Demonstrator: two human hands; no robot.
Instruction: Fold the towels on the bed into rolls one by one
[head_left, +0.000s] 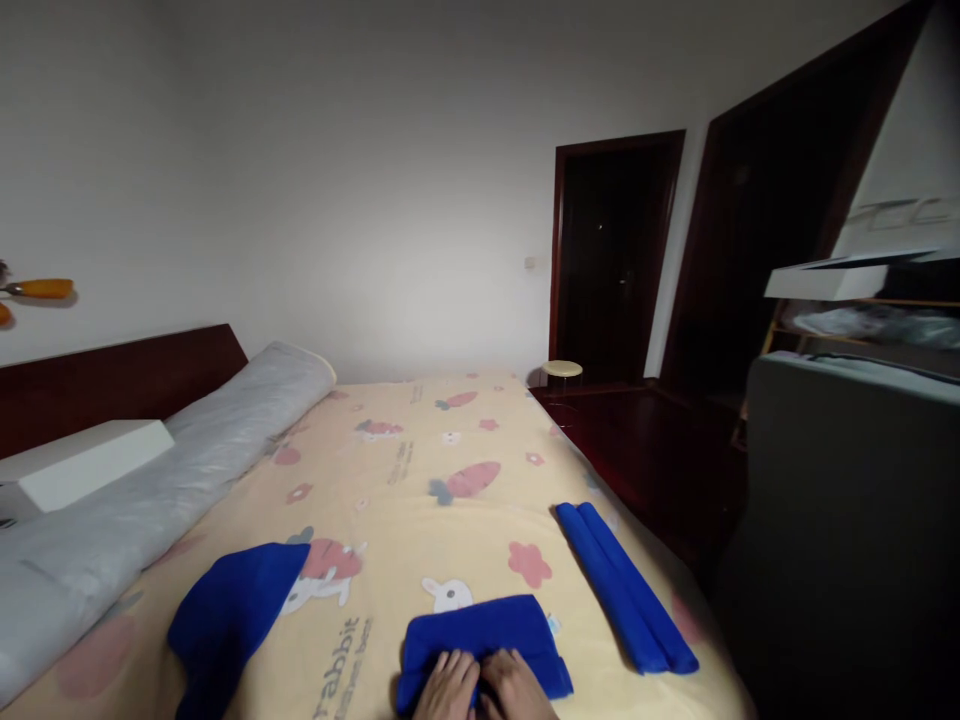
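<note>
Both my hands rest side by side on a folded blue towel [480,640] at the near edge of the bed. My left hand [448,686] lies on its lower left part with fingers stretched flat. Beside it, my right hand [516,684] presses down with fingers spread over the cloth. A rolled blue towel [622,585] lies to the right, apart from my hands. Another blue towel [232,615] lies loosely spread to the left.
The bed [420,470] has a cream sheet printed with carrots and rabbits. A long grey bolster [150,480] and a white box [82,462] lie along the dark headboard at left. Right of the bed are dark floor, a small stool [562,370], doorways and a grey chair back [847,540].
</note>
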